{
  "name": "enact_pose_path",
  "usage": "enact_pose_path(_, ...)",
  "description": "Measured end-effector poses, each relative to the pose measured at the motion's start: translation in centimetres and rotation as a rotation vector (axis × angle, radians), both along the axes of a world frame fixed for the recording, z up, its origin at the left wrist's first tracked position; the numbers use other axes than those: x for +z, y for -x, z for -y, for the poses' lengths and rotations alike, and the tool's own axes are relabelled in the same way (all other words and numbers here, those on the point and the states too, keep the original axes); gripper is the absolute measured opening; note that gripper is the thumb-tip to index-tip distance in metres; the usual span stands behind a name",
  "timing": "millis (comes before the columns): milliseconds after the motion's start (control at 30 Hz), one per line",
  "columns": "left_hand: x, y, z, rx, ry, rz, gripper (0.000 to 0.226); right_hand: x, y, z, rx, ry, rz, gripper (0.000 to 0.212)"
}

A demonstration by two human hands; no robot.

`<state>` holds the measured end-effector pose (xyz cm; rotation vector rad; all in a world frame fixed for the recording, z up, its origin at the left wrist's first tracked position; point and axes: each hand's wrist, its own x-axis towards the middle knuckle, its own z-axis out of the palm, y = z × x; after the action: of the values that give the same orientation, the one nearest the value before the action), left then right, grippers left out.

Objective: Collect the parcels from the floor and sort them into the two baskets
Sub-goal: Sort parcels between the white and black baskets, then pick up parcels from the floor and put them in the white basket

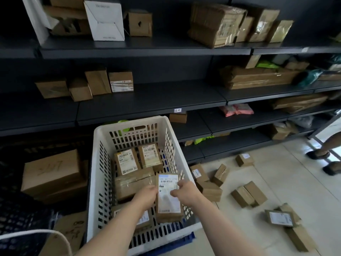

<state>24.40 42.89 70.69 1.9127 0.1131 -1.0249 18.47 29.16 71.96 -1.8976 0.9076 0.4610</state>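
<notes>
A white slatted basket (pixel 103 163) stands on the floor in front of me, with several brown parcels inside. Both my hands are over it on one brown parcel with a white label (pixel 168 198). My left hand (pixel 146 195) grips its left edge, and my right hand (pixel 185 192) pinches its right edge, thumb on the label. The parcel is tilted against the basket's right wall. More brown parcels (pixel 248 194) lie scattered on the tiled floor to the right. A blue basket (pixel 184 240) shows under the white one's near edge.
Dark shelving (pixel 147 100) loaded with boxes fills the wall behind the basket. A big cardboard box (pixel 51 172) sits to the left, with a dark crate (pixel 20 218) near it. Another person's feet (pixel 319 154) stand at the far right.
</notes>
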Motion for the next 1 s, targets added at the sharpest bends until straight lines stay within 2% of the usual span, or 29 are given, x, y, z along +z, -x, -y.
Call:
enact_pose_path(100, 1.0, -0.1, 0.3, 0.011, 0.029, 0.044, 0.026, 1.6, 1.5, -0.1, -0.085, -0.011, 0.1, 0.059)
enact_pose_path(267, 3.9, 1.1, 2.6, -0.004, 0.122, 0.098, 0.016, 4.8, 4.6, 0.4, -0.227, -0.007, 0.212, 0.05)
enact_pose_path(533, 6.9, 5.9, 9.6, -0.127, 0.231, 0.087, 0.02, 7.8, 12.2, 5.0, -0.497, 0.034, 0.311, 0.04)
enact_pose_path(700, 7.8, 11.7, 16.9, -0.27, 0.246, 0.088, 0.021, 7.3, 19.1, 11.6, -0.676, 0.005, 0.34, 0.033)
enact_pose_path(1000, 6.4, 22.6, 34.7, -0.432, 0.195, 0.08, 0.023, 4.2, 32.4, 28.6, -0.889, -0.026, 0.334, 0.02)
